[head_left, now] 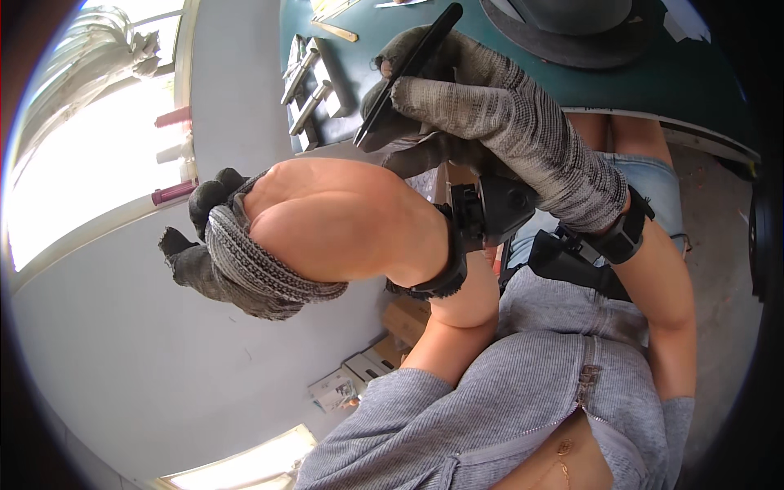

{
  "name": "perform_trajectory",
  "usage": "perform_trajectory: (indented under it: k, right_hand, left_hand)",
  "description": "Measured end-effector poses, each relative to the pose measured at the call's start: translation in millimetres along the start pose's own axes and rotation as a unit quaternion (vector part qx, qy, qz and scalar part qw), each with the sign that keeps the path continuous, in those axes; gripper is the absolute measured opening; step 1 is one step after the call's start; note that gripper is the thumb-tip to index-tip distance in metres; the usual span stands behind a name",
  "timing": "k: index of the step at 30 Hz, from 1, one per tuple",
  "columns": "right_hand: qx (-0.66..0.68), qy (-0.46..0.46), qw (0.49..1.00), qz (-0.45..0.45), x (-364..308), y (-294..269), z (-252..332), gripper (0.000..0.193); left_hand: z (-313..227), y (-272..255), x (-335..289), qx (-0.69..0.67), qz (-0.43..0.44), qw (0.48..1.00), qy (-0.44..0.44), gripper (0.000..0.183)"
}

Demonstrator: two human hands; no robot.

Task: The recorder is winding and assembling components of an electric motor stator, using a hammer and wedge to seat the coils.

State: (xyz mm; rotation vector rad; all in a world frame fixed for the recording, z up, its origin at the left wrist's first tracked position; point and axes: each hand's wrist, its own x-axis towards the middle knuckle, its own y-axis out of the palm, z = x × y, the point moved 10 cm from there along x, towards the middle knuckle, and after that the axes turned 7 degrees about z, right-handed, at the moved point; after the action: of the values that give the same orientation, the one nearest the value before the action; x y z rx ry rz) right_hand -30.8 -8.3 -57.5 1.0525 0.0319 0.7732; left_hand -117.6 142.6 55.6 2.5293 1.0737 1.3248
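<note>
In front of me, my right hand wears a grey knit glove with a dark coated palm. Its fingers and thumb close on a thin black smartphone, seen nearly edge-on and tilted. To the left, my left hand is raised, its bare heel and palm in sight. A grey knit glove is bunched up over its front part, covering only the fingers. The dark gloved fingertips stand apart, with nothing visible between them; the other fingers are partly hidden. Black wrist mounts are strapped on both wrists.
A dark green table lies beyond my hands, with metal blocks and rods at its left. At its back stands a round grey machine base. A bright window is at the left; cardboard boxes sit beside me.
</note>
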Motion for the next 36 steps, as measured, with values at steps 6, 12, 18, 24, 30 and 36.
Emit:
perform_trajectory:
  k: [6, 12, 18, 24, 30, 36]
  right_hand:
    - [-0.034, -0.007, 0.999, 0.031, 1, 5, 1, 0.031]
    - [-0.027, -0.001, 0.999, 0.038, 3, 9, 10, 0.034]
    - [-0.015, -0.022, 0.998, 0.053, 9, 7, 9, 0.036]
    - [-0.069, 0.001, 0.997, 0.046, 16, 6, 5, 0.035]
    - [-0.161, -0.021, 0.986, 0.039, 7, 14, 29, 0.033]
    - [-0.176, 0.005, 0.984, 0.018, 8, 7, 28, 0.032]
  left_hand:
    - [3, -2, -8, -0.006, -0.007, 1.000, -0.003, 0.015]
    - [2, -3, -10, -0.015, -0.011, 1.000, -0.003, 0.015]
    - [0, -2, -8, -0.025, -0.015, 1.000, -0.005, 0.014]
    - [-1, -3, -10, -0.027, -0.019, 0.999, -0.006, 0.014]
    - [1, 0, -16, -0.024, -0.025, 0.999, -0.017, 0.014]
    - [-1, -6, -15, -0.029, -0.027, 0.999, -0.009, 0.014]
